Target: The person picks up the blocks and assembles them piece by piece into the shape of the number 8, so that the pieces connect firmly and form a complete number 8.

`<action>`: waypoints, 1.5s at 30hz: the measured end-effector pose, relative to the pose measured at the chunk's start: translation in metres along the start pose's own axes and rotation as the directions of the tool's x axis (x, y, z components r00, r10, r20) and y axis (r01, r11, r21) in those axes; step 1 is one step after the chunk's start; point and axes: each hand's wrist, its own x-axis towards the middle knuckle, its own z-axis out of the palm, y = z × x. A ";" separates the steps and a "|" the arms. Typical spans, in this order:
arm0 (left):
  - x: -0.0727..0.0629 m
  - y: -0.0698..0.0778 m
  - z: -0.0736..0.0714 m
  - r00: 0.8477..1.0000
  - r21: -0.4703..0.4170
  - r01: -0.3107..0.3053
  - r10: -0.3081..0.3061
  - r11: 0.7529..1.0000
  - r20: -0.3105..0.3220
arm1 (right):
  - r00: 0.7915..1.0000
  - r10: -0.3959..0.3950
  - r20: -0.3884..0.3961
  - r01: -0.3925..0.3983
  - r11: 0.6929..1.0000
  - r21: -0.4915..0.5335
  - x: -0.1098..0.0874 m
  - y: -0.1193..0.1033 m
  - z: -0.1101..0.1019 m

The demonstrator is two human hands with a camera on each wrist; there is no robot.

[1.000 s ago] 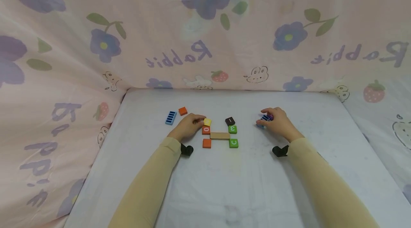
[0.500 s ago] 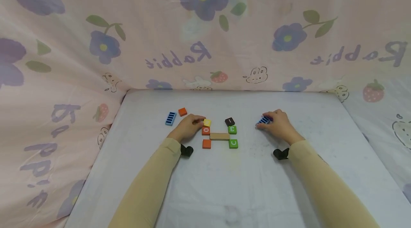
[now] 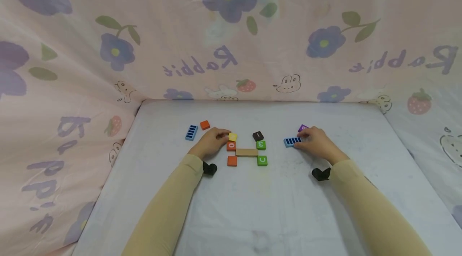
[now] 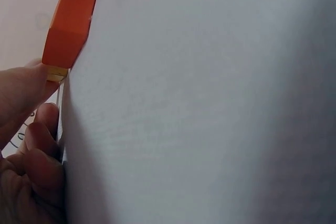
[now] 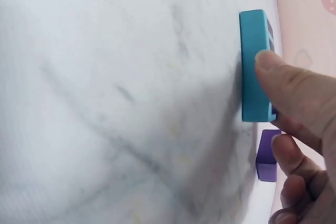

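My left hand (image 3: 210, 143) pinches a yellow square block (image 3: 232, 137), which touches the far side of an orange block (image 3: 231, 146) marked 0. In the left wrist view only a sliver of the yellow block (image 4: 56, 73) shows beside the thumb. On the right, my right hand (image 3: 318, 143) holds one end of a blue striped block (image 3: 291, 142) between thumb and finger. Its teal-looking long side (image 5: 254, 72) faces the right wrist camera, with the thumb over it. Just behind, near the curled fingers, lies a purple block (image 3: 302, 128), partly hidden by the hand.
Between the hands, a wooden plank (image 3: 247, 152) joins orange and green blocks (image 3: 262, 161). A tilted black block (image 3: 258, 136) lies behind. Another blue striped block (image 3: 191, 132) and an orange block (image 3: 205, 125) lie far left. Printed cloth (image 3: 274, 39) walls the white table.
The right hand has turned the blue striped block from slanted to nearly crosswise and shifted it slightly nearer and left, uncovering the purple block. The left hand stays on the yellow block.
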 end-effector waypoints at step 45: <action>0.000 0.003 -0.001 0.999 0.035 0.031 -0.031 0.999 0.008 | 0.995 -0.068 0.066 0.054 0.979 0.197 0.094 -0.106 0.055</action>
